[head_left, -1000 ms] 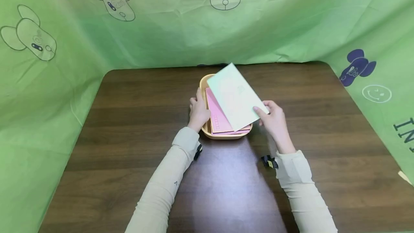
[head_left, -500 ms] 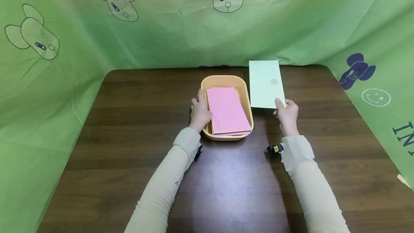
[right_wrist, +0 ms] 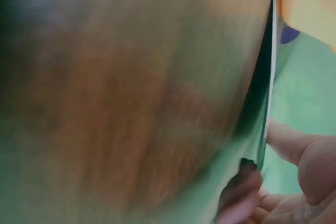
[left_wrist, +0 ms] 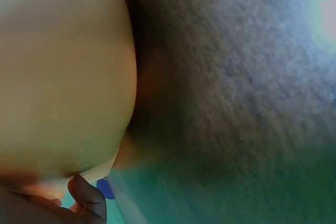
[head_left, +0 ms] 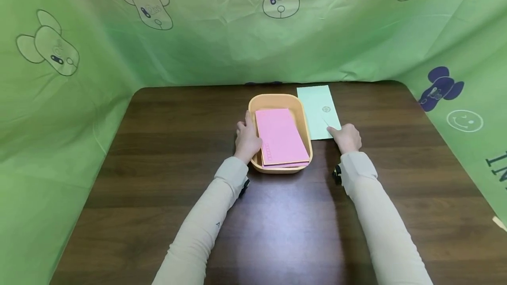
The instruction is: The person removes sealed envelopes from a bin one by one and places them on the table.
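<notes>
A cream plastic basket stands near the middle of the table in the head view, with a stack of pink envelopes inside. My left hand grips its left side, thumb hooked over the rim. In the left wrist view the basket's wall fills the left side. Right of the basket, a pale green envelope with a small round mark lies low over the table. My right hand pinches its near right corner. From the right wrist, the envelope shows edge-on between thumb and fingers, slightly tilted.
The dark wooden table carries the basket and envelope. A green printed cloth hangs behind and at both sides. A small pale strip sits at the table's right edge.
The green envelope has moved from over the basket to its right, turned straighter, then come lower and slightly left. The right hand moved with it. My left hand keeps its grip on the basket.
</notes>
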`<state>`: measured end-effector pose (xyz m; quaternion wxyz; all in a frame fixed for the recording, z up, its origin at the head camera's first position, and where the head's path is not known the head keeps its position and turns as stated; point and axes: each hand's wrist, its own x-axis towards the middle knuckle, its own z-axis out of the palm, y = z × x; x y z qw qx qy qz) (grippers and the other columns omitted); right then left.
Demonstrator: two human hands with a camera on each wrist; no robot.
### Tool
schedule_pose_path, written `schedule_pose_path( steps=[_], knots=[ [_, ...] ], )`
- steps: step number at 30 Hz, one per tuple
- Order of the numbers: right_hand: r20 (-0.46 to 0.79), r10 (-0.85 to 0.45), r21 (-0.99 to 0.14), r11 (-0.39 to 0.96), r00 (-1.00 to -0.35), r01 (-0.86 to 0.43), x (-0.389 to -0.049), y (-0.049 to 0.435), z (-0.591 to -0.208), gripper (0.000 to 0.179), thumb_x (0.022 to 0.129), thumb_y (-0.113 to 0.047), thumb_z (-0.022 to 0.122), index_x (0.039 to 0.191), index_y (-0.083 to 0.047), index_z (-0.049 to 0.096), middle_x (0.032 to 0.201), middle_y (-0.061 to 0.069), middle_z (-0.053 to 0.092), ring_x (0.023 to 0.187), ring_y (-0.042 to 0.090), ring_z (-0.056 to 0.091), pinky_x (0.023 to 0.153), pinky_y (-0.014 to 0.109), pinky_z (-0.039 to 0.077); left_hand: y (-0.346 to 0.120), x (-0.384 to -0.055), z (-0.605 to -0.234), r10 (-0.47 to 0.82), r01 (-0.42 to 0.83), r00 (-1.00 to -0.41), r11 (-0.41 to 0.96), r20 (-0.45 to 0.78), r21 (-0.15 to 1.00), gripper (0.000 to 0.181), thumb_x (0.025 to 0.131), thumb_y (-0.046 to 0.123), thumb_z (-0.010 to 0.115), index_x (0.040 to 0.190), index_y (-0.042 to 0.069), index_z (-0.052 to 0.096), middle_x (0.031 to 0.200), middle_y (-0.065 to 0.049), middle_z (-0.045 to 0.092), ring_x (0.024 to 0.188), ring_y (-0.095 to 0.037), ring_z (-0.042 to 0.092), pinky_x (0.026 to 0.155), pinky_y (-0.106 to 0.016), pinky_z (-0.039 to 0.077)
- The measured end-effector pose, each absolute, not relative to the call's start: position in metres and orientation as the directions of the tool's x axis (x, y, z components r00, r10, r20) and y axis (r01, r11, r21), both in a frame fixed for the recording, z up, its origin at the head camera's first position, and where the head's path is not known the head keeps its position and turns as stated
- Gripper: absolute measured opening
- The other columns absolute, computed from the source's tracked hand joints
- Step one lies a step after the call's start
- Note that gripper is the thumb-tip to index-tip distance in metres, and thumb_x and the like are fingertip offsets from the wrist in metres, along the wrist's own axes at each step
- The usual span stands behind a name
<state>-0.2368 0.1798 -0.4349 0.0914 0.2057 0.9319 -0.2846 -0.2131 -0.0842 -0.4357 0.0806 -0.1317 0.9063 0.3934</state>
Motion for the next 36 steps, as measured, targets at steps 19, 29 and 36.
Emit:
schedule_pose_path(
  steps=[19, 29, 36],
  knots=[
    [-0.316, 0.350, -0.398, 0.795, -0.882, 0.458, -0.247, 0.181, -0.438, 0.071, 0.091, -0.044, 0.052, 0.123, 0.019, 0.048, 0.122, 0.038, 0.054, 0.114, 0.050, 0.053, 0.087, 0.051, 0.048, -0.083, -0.214, -0.436, -0.186, -0.307, -0.951, 0.679, -0.248, 0.667, 0.091, 0.086, 0.003, 0.060, 0.155, 0.023, 0.004, 0.142, -0.019, 0.031, 0.127, -0.033, 0.040, 0.099, -0.046, 0.043],
    [-0.344, 0.337, -0.412, 0.784, -0.876, 0.464, -0.246, 0.182, -0.436, 0.075, 0.092, -0.044, 0.051, 0.129, 0.021, 0.040, 0.129, 0.040, 0.047, 0.121, 0.052, 0.045, 0.099, 0.053, 0.041, -0.083, -0.213, -0.435, -0.190, -0.307, -0.951, 0.674, -0.243, 0.672, 0.091, 0.085, 0.003, 0.060, 0.155, 0.023, 0.004, 0.142, -0.020, 0.031, 0.128, -0.034, 0.040, 0.102, -0.047, 0.042],
    [-0.340, 0.297, -0.413, 0.805, -0.892, 0.425, -0.240, 0.179, -0.420, 0.075, 0.094, -0.044, 0.047, 0.133, 0.019, 0.034, 0.131, 0.040, 0.044, 0.121, 0.054, 0.040, 0.101, 0.057, 0.034, -0.084, -0.214, -0.435, -0.182, -0.309, -0.950, 0.665, -0.253, 0.680, 0.092, 0.085, 0.003, 0.061, 0.155, 0.023, 0.003, 0.143, -0.022, 0.031, 0.128, -0.035, 0.039, 0.102, -0.048, 0.042]
  ],
)
